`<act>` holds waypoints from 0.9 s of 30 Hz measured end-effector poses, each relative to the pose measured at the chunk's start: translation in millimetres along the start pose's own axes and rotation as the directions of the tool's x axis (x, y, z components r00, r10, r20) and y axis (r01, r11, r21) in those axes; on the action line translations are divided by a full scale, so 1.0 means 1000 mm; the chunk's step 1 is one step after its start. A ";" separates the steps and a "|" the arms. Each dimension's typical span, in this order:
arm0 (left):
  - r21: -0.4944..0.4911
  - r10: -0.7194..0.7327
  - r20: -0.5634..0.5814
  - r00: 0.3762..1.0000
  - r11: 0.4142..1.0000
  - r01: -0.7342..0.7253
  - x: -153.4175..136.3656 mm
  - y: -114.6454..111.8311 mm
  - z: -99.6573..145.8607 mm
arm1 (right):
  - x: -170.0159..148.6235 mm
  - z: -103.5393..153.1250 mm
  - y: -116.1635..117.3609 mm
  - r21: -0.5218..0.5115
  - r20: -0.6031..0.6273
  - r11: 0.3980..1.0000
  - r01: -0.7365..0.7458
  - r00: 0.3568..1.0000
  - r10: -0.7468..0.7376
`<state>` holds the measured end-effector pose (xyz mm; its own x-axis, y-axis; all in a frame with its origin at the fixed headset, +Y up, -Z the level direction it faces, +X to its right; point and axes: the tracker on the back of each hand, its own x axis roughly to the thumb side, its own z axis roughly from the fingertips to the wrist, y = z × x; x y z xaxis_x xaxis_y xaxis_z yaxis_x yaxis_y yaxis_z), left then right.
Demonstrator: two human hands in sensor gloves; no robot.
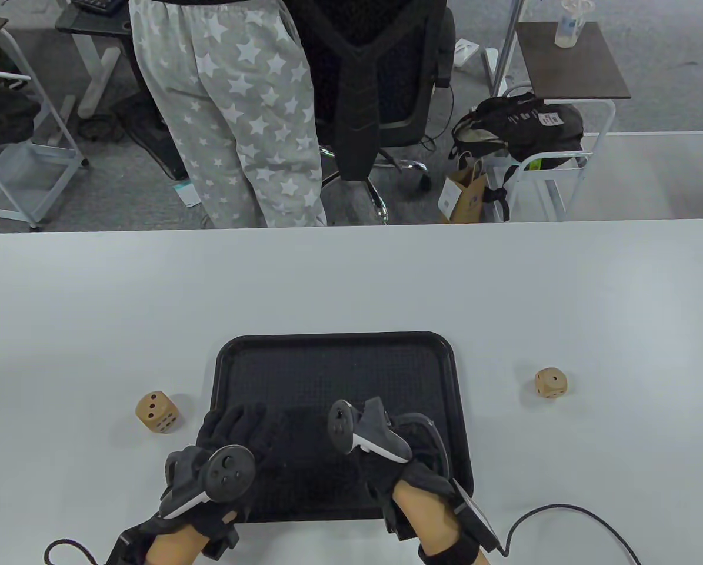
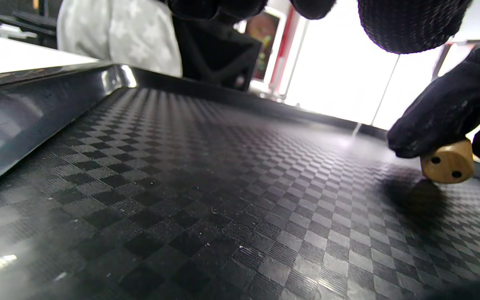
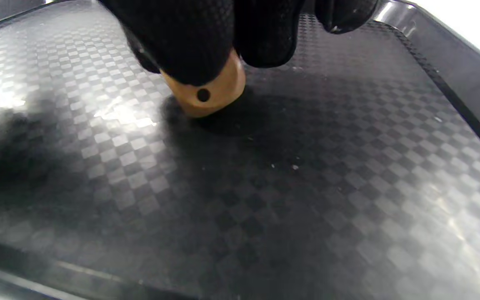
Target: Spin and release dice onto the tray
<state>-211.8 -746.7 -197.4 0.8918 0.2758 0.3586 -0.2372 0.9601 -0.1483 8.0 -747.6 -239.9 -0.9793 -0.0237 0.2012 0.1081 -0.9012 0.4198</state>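
A black tray point(image 1: 339, 338) with a checkered floor lies at the near middle of the white table. My right hand point(image 1: 386, 438) is low over the tray's near right part. In the right wrist view its fingertips point(image 3: 206, 41) pinch a wooden die point(image 3: 211, 91) from above, and the die's lower corner touches the tray floor point(image 3: 306, 187). The left wrist view shows the same die point(image 2: 448, 162) under those fingers point(image 2: 444, 116). My left hand point(image 1: 233, 432) lies over the tray's near left edge with its fingers stretched out, holding nothing. Two more wooden dice sit on the table, one left of the tray point(image 1: 157, 412) and one right point(image 1: 550, 382).
A person in grey star-print trousers point(image 1: 239, 118) stands beyond the table's far edge, next to a black office chair point(image 1: 380, 76). Glove cables point(image 1: 563, 515) trail on the table at the near edge. The tray's raised rim point(image 2: 36, 112) runs close by my left hand.
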 end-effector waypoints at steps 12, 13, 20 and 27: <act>0.016 0.025 -0.008 1.000 1.000 -0.025 -0.004 0.004 0.000 | -0.095 0.007 -0.021 -0.341 -0.287 0.878 0.335 0.853 -0.436; 0.017 0.027 -0.009 1.000 1.000 -0.026 -0.005 0.004 0.000 | -0.102 0.010 -0.021 -0.358 -0.284 0.863 0.356 0.839 -0.464; 0.013 0.024 -0.013 1.000 1.000 -0.024 -0.005 0.004 0.000 | -0.144 0.032 -0.030 -0.471 -0.333 0.805 0.361 0.772 -0.541; 0.010 0.031 -0.013 0.999 0.999 -0.031 -0.005 0.004 0.000 | -0.196 0.039 -0.029 -0.534 -0.430 0.768 0.352 0.669 -0.606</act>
<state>-217.7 -744.1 -199.5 0.8890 0.3052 0.3414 -0.2689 0.9514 -0.1501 203.2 -699.5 -257.0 -0.7947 0.3439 -0.5001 -0.3535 -0.9321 -0.0793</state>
